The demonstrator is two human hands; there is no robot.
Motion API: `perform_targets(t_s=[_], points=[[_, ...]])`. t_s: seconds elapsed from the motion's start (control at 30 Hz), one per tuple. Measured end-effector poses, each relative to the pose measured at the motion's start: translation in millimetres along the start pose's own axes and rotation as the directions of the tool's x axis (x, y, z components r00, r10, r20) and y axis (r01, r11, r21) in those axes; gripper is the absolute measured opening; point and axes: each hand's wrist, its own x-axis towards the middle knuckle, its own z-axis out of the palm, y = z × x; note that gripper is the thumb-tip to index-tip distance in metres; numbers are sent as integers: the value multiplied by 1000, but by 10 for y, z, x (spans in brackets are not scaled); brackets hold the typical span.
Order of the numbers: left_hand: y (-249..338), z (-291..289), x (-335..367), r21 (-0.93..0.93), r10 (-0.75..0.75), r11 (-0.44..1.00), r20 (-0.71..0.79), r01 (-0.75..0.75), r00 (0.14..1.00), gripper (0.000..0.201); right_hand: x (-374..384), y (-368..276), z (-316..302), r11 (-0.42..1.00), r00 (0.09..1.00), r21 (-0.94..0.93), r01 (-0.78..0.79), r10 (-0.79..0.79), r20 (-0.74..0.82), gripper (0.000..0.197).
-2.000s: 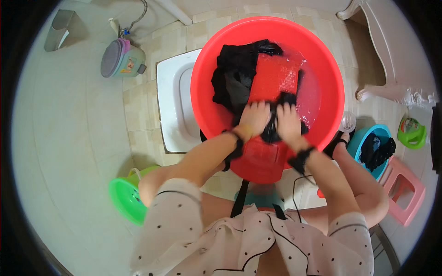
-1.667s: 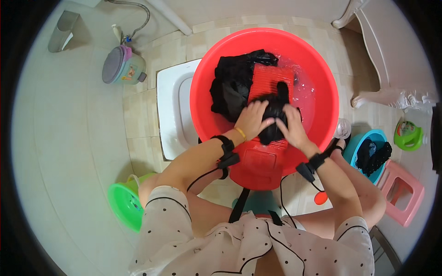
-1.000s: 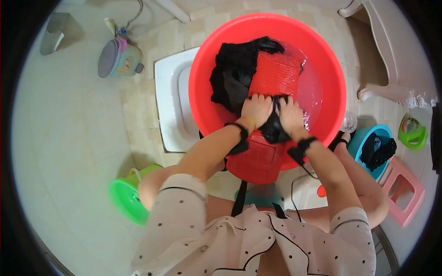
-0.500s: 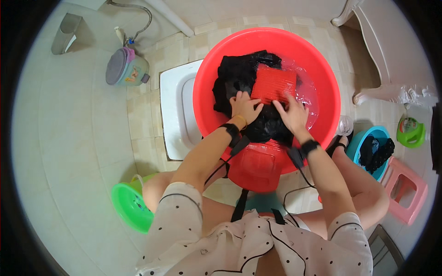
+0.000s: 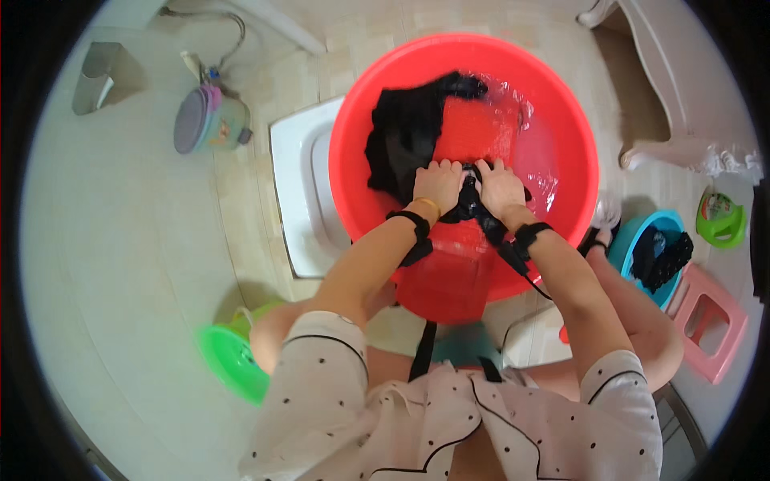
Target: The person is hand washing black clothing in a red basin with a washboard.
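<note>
A red plastic washboard (image 5: 481,128) leans in a large red basin (image 5: 577,160) of water, its near end jutting past the rim towards me. Across its ridges lies a bunched black garment (image 5: 465,207). My left hand (image 5: 439,183) is closed on this wet bundle, fingers curled over its far edge. Close beside it, my right hand (image 5: 503,188) grips the same bundle. More black cloth (image 5: 403,132) spreads over the basin's left side; whether it is one piece with the bundle I cannot tell. Black straps circle both wrists.
A white squat toilet (image 5: 301,192) sits left of the basin. At right are a blue tub (image 5: 626,240) of dark clothes, a pink stool (image 5: 710,325) and a green bottle (image 5: 719,220). A green basin (image 5: 228,361) stands at lower left; a lidded container (image 5: 212,120) is at upper left.
My hands have come closer together and closed on the black cloth. The spread part on the washboard is now gathered into a small bundle, baring more of the board.
</note>
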Motion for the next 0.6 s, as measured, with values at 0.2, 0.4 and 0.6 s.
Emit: perform_targets(t_s=[0.2,0.4,0.6], points=[[-88,-383,-47,-274,82,951,-235,-147,969,24,-280,128,-261,887,983,451,103,-22,-180,43],[-442,-124,-301,-211,53,975,-108,-75,993,35,-365,9,-384,854,956,431,-292,251,151,58],[-4,-71,-343,-232,-80,964,204,128,976,52,-288,19,-31,910,976,356,-213,187,108,61]])
